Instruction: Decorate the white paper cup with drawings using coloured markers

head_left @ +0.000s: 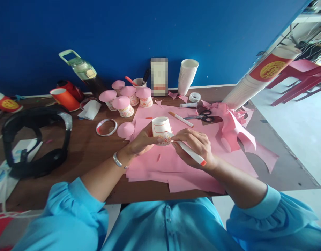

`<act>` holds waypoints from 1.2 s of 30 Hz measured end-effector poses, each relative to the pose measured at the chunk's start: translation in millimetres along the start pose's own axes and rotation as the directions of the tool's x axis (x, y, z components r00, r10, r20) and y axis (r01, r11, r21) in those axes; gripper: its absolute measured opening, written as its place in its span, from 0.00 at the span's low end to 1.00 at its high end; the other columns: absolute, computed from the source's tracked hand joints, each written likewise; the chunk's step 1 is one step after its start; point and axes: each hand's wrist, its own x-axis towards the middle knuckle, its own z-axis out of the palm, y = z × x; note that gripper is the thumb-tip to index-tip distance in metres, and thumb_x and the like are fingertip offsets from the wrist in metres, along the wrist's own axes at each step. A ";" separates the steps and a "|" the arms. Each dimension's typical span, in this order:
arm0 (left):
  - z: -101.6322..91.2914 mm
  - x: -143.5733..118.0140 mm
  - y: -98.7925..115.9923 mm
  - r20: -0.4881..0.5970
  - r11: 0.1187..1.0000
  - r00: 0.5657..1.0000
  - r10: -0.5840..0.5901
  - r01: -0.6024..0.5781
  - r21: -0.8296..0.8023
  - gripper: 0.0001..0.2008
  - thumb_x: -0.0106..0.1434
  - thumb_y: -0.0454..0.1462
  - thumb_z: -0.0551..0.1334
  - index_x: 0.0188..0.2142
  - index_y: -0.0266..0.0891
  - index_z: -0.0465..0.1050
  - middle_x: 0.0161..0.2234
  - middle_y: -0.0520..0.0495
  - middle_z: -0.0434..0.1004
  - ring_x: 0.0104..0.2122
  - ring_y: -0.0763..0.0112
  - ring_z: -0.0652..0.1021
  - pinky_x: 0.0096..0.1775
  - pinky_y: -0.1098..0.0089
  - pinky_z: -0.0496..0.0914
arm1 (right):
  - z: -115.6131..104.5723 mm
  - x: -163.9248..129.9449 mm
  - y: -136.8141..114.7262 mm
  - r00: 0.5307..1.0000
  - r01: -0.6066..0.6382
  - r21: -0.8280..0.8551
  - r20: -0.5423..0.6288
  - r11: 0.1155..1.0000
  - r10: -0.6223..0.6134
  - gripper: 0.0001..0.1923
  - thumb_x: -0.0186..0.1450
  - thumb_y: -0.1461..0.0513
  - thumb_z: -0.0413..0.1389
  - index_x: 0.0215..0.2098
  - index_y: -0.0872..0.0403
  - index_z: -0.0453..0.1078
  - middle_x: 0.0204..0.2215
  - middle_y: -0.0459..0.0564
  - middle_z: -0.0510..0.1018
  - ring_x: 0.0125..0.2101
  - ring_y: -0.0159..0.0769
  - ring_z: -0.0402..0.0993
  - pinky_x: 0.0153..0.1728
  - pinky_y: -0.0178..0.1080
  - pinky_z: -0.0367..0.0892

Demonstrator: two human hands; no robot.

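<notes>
My left hand [142,141] grips a small white paper cup [160,128] with an orange drawn pattern, held above pink paper sheets [160,164]. My right hand [195,144] holds a white marker with an orange end [192,154], its tip touching the cup's lower side. A loose pink paper dome [125,129] lies just left of my left hand. Farther back stand several cups topped with pink domes [124,104], like little mushrooms.
Scissors [202,116], a second marker [180,119], a glue stick [188,105] and a tape roll [195,97] lie behind the cup. White cup stacks [188,76] [254,83], a tape ring [106,127], a black headset [35,139], a water bottle [83,71] and pink scraps [236,129] surround them.
</notes>
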 end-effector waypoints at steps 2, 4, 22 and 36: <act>-0.5 -0.5 0.5 0.004 1.000 1.000 0.001 -0.001 -0.005 0.21 0.56 0.42 0.78 0.46 0.42 0.77 0.43 0.45 0.83 0.44 0.59 0.82 0.49 0.58 0.76 | -0.1 -0.1 0.1 1.000 0.001 0.003 0.000 1.000 -0.001 0.07 0.71 0.70 0.58 0.44 0.53 0.71 0.32 0.47 0.82 0.29 0.33 0.80 0.29 0.34 0.75; -1.1 -1.0 0.9 0.010 1.000 1.000 0.010 -0.010 -0.006 0.22 0.56 0.42 0.77 0.48 0.42 0.77 0.45 0.43 0.83 0.47 0.57 0.82 0.49 0.57 0.76 | 0.0 -0.3 0.5 1.000 0.001 0.010 -0.003 1.000 -0.001 0.08 0.70 0.70 0.59 0.45 0.53 0.71 0.32 0.47 0.82 0.29 0.34 0.80 0.29 0.35 0.75; -11.9 -0.2 -10.2 0.071 0.996 0.996 0.054 -0.049 -0.077 0.19 0.61 0.40 0.75 0.51 0.40 0.81 0.46 0.42 0.86 0.46 0.58 0.83 0.50 0.60 0.75 | -0.1 -1.7 2.7 1.000 -0.005 0.006 0.012 1.000 0.005 0.07 0.72 0.68 0.57 0.46 0.50 0.69 0.33 0.46 0.82 0.30 0.33 0.81 0.29 0.35 0.75; -7.1 -1.1 -3.4 0.081 0.998 0.996 0.040 -0.035 -0.059 0.20 0.59 0.38 0.74 0.51 0.40 0.82 0.46 0.42 0.85 0.47 0.57 0.82 0.51 0.60 0.75 | -1.7 2.3 0.7 0.999 0.008 0.019 -0.032 1.000 -0.007 0.09 0.71 0.70 0.59 0.46 0.52 0.70 0.32 0.46 0.82 0.30 0.32 0.81 0.29 0.34 0.76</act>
